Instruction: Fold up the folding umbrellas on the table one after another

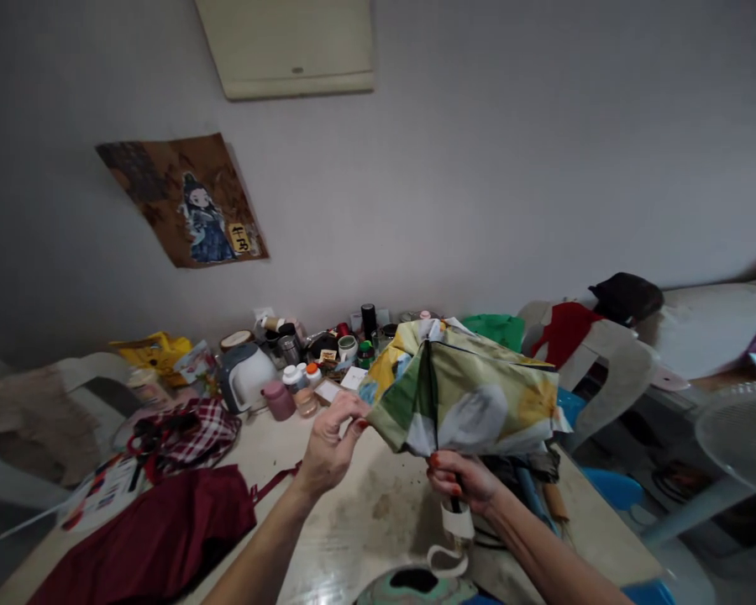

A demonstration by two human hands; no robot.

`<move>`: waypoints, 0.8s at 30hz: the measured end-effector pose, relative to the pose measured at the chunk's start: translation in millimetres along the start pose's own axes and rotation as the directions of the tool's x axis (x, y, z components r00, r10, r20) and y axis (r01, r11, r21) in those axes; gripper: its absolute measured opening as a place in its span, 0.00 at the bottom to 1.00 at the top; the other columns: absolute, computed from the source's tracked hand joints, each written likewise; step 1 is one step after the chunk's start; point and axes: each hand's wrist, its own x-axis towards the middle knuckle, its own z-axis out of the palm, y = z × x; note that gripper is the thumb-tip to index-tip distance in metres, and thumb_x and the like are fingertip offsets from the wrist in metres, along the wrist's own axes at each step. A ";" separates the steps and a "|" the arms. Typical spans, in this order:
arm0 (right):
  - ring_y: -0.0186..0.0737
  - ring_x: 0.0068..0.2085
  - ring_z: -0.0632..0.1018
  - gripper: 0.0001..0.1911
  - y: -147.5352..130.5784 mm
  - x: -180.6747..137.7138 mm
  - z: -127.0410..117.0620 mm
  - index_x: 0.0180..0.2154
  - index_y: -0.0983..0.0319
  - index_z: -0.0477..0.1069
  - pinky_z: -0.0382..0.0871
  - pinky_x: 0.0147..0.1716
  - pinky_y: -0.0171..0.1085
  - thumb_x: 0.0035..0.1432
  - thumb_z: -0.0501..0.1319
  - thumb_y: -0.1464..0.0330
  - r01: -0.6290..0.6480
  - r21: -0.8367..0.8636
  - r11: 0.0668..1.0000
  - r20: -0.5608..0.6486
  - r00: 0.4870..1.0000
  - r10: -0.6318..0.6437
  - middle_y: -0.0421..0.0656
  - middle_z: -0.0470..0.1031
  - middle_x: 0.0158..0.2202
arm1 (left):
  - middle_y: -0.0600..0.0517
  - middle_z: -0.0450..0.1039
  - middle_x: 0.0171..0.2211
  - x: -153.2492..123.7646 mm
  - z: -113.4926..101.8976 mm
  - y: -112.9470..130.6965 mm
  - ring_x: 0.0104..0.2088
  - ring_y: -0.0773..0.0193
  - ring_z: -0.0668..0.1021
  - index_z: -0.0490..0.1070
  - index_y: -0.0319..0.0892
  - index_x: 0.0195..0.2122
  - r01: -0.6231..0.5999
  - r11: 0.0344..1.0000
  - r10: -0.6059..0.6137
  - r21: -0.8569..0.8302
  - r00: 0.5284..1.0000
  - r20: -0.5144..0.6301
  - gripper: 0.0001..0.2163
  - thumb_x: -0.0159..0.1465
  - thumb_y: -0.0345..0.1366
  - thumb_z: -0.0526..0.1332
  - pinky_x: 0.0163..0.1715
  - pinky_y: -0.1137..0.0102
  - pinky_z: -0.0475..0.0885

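Observation:
A folding umbrella (479, 403) with a yellow, green and white printed canopy is held up over the table, its cloth loose and partly folded. My right hand (459, 483) is wrapped round its shaft just above the white handle (457, 521), from which a white wrist strap (446, 559) hangs. With thumb and fingers, my left hand (335, 441) pinches the canopy's left corner. A dark red folded cloth item (157, 529) with a thin strap lies on the table at the left.
On the table (353, 512), a white kettle (249, 374), a pink jar (278, 400) and several bottles crowd the wall side. A checked cloth bag (192, 437) sits at left. White plastic chairs (617, 361) flank the table, and a fan (743, 437) stands at right.

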 end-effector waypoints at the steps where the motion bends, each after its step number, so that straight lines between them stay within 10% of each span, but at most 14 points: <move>1: 0.24 0.16 0.47 0.27 0.1 0.5 0.4 0.16 0.60 0.49 0.36 0.20 0.35 0.44 0.64 0.54 0.008 0.006 1.000 -0.007 1.000 -0.008 0.31 0.47 0.11 | 0.49 0.70 0.31 0.2 -5.5 -2.2 0.37 0.59 0.73 0.69 0.42 0.28 0.013 1.000 -0.013 -0.020 0.999 -0.036 0.13 0.65 0.43 0.55 0.41 0.65 0.68; 11: 0.24 0.14 0.47 0.30 -5.5 5.3 12.0 0.13 0.60 0.47 0.38 0.18 0.33 0.46 0.65 0.54 0.076 0.091 0.993 0.076 0.994 -0.083 0.32 0.47 0.09 | 0.51 0.70 0.30 9.8 -39.0 -27.6 0.35 0.63 0.71 0.71 0.42 0.30 0.008 0.994 -0.049 -0.105 0.918 -0.394 0.13 0.58 0.47 0.64 0.38 0.69 0.68; 14: 0.24 0.13 0.46 0.32 -8.5 8.1 13.5 0.12 0.60 0.44 0.38 0.16 0.32 0.48 0.65 0.54 0.108 0.154 0.982 0.113 0.986 -0.126 0.31 0.45 0.08 | 0.50 0.70 0.38 3.9 -18.3 -37.8 0.38 0.64 0.73 0.69 0.43 0.38 0.068 0.906 -0.308 -0.418 0.783 -0.541 0.19 0.51 0.49 0.69 0.37 0.71 0.69; 17: 0.23 0.13 0.43 0.32 -12.9 10.4 14.7 0.14 0.60 0.42 0.39 0.15 0.30 0.53 0.63 0.60 0.195 0.317 0.928 0.106 0.965 -0.239 0.30 0.42 0.09 | 0.52 0.70 0.34 -13.4 15.1 -42.9 0.33 0.67 0.72 0.68 0.42 0.36 0.360 0.687 -0.659 -0.632 0.676 -0.331 0.20 0.47 0.44 0.71 0.30 0.74 0.68; 20: 0.23 0.14 0.42 0.30 -14.6 12.6 15.0 0.15 0.61 0.43 0.40 0.15 0.29 0.56 0.62 0.64 0.218 0.398 0.891 0.102 0.955 -0.279 0.29 0.41 0.10 | 0.53 0.70 0.30 -25.4 43.5 -35.2 0.29 0.69 0.71 0.69 0.39 0.34 0.529 0.635 -0.672 -0.563 0.738 -0.064 0.16 0.48 0.38 0.70 0.29 0.74 0.66; 24: 0.24 0.14 0.44 0.29 -10.2 16.2 15.4 0.15 0.60 0.45 0.40 0.15 0.29 0.57 0.61 0.63 0.165 0.362 0.917 0.166 0.957 -0.237 0.30 0.43 0.09 | 0.54 0.69 0.28 -12.9 57.0 -19.6 0.28 0.69 0.70 0.69 0.39 0.32 0.447 0.730 -0.565 -0.517 0.820 -0.089 0.12 0.51 0.37 0.67 0.28 0.74 0.65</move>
